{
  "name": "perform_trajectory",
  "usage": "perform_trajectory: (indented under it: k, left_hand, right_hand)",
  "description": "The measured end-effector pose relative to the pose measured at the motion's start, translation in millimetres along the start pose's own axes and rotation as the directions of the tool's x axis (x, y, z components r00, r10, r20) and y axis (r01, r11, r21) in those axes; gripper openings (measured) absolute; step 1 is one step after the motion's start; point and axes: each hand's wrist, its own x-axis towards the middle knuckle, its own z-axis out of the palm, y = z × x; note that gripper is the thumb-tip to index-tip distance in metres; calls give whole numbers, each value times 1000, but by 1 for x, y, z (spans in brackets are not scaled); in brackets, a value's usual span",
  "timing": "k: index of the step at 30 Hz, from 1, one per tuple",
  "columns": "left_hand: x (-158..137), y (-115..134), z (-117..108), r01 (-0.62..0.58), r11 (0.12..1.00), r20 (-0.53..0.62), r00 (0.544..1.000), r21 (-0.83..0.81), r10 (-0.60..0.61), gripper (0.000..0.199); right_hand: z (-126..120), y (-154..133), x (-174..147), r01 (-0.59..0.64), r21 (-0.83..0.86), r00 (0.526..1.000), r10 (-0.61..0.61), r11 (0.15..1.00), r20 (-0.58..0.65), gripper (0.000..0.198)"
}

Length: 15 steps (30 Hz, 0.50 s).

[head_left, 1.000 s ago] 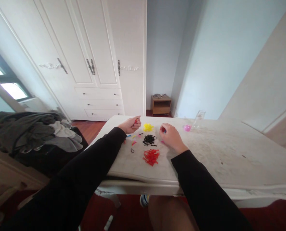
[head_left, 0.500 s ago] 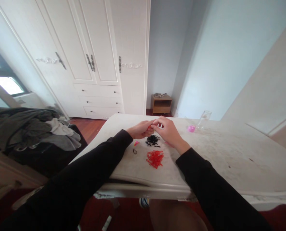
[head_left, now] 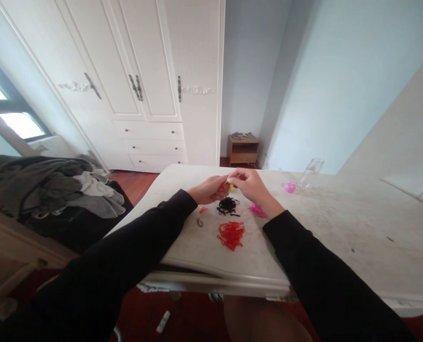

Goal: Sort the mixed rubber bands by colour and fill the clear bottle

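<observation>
Both hands meet above the far middle of the white table. My left hand is closed around small red rubber bands, mostly hidden by the fingers. The thumb and fingertips of my right hand pinch at the same spot, touching the left fingers; what they grip is too small to make out. Just below the hands lies a pile of black rubber bands. Nearer me is a pile of red rubber bands. Pink rubber bands lie under my right wrist, and something yellow shows between the hands.
A single dark band and a few pink and yellow bands lie left of the piles. A clear glass bottle and a pink round object are at the back right. Clothes are heaped at left.
My right hand has shifted slightly over the left fingertips, and the yellow and pink bands show more. The camera view has moved a little.
</observation>
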Motion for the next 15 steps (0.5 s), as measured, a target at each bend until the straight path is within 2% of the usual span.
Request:
perform_trajectory:
  k: [5,15]
  left_hand:
    - [-1,1,2,19,1000,16,1000,1,-19,56]
    - [-5,3,5,14,1000,44,999,-21,-13,57]
  right_hand:
    - [-4,-3,-6,-49,128,994,61,991,-89,18]
    - [-6,-6,-7,-42,204,970,89,978,-228,15]
